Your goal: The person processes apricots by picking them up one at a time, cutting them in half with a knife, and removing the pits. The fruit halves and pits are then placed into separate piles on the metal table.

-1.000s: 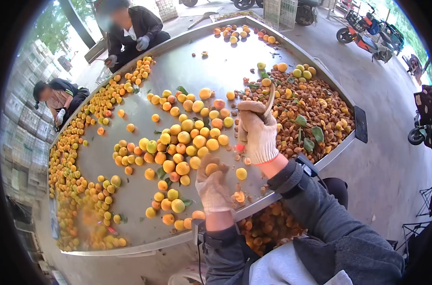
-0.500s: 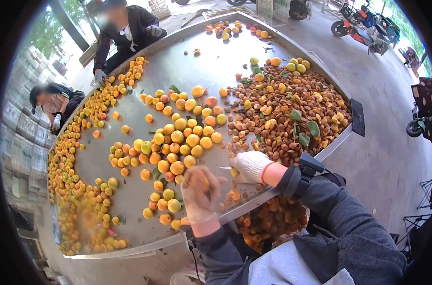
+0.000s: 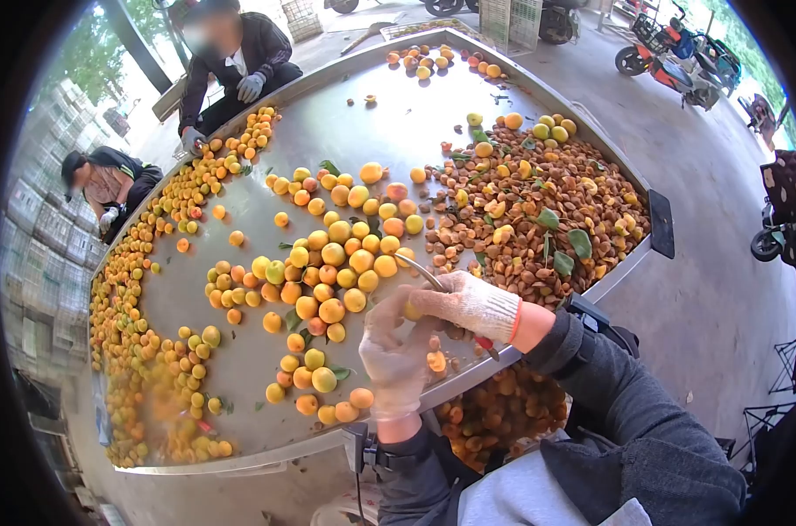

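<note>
Head view: grips a curved blade [image 3: 429, 274] in the right hand [image 3: 475, 305], together with the left hand [image 3: 392, 355], apparently clamped on a yellow fruit [image 3: 412, 311], mostly hidden; works over the worktop [image 3: 328, 131], between loose apricots [image 3: 331, 310] and heaped brown pits [image 3: 520, 237].

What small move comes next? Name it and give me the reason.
Probably a gentle pull at the yellow fruit with the fingers of the right hand: they reach it, and the left hand appears to hold it, while the blade of the curved knife points away over the metal table. Much of the fruit is hidden, so this is tentative.
</note>
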Available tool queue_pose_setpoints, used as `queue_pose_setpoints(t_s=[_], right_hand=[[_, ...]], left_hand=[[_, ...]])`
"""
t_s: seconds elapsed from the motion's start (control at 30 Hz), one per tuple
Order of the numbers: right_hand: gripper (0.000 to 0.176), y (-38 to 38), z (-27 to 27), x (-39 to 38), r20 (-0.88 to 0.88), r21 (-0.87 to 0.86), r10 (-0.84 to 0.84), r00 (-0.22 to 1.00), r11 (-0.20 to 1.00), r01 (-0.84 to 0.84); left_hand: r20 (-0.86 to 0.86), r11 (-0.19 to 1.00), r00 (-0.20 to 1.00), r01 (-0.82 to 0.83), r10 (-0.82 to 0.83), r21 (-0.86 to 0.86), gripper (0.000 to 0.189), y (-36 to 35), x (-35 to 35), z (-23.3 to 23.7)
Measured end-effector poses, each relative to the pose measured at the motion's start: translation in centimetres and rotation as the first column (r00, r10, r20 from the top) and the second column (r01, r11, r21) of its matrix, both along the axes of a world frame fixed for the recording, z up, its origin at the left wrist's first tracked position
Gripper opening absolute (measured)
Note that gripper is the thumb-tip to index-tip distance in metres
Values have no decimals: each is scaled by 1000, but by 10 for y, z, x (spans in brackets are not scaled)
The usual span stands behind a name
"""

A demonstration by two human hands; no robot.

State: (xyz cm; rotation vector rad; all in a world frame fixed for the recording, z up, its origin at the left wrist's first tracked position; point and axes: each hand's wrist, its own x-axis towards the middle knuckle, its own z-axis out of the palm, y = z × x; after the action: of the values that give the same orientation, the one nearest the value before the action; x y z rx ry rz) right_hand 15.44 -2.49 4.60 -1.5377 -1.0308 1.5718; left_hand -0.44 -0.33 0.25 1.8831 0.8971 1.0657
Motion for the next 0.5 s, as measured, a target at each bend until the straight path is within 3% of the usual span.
queue_pose_setpoints(t_s=[0.03,0.07,0.1,0.17,0.23,0.27,0.3,0.37,0.5], right_hand=[[35,0,2,-1,-25,-9,-2,1000,1000,2],[35,-3,6,-1,-25,-9,-1,1000,1000,1],[28,-8,19,-3,3,-6,-47,999,999,47],[22,-15,19,-6,30,1,-84,996,996,84],[13,-27,1,-14,50,324,-28,998,946,10],[14,-31,2,-17,83,260,28,996,964,-48],[14,-33,-2,-21,83,262,28,996,964,-49],[15,-36,-10,-28,140,430,25,990,899,-84],[20,-32,-12,-31,298,450,21,954,878,-160]], left_hand=[[327,939,940,24,96,-344,53,-1,1,8],[563,769,775,163,288,-618,50,-2,1,12],[563,770,775,161,289,-617,50,0,-3,7],[815,743,544,457,202,-489,49,7,-17,-8],[842,723,498,501,209,-476,49,6,-16,-9],[865,697,452,549,218,-462,50,6,-15,-10],[866,698,451,548,217,-461,50,5,-13,-11],[881,660,399,595,253,-459,51,3,-10,-15],[868,575,420,654,266,-492,50,3,-12,-21]])
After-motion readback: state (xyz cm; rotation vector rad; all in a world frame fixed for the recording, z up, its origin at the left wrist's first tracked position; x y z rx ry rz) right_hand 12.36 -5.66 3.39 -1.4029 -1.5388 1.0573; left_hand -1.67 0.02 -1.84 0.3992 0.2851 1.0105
